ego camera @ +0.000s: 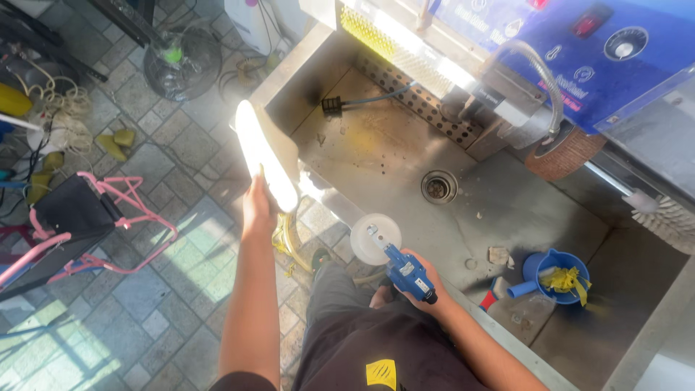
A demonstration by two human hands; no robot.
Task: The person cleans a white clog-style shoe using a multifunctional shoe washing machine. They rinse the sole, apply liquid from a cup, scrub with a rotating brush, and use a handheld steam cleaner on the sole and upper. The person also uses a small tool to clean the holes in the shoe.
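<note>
My left hand (258,205) rests on the sunlit front-left rim of a stainless steel sink basin (376,156), fingers laid over the edge. My right hand (423,281) grips a blue spray gun (405,269) with a white round cup (374,238) on its front, held over the sink's front rim and pointing toward the basin. The basin has a round drain (439,186) near its middle.
A black brush (333,106) lies in the basin's far corner. A blue scoop cup with yellow cloth (556,277) sits at the right. A blue machine panel (579,51) with a hose and round brush wheels stands behind. A pink-framed chair (79,224) stands on the tiled floor at left.
</note>
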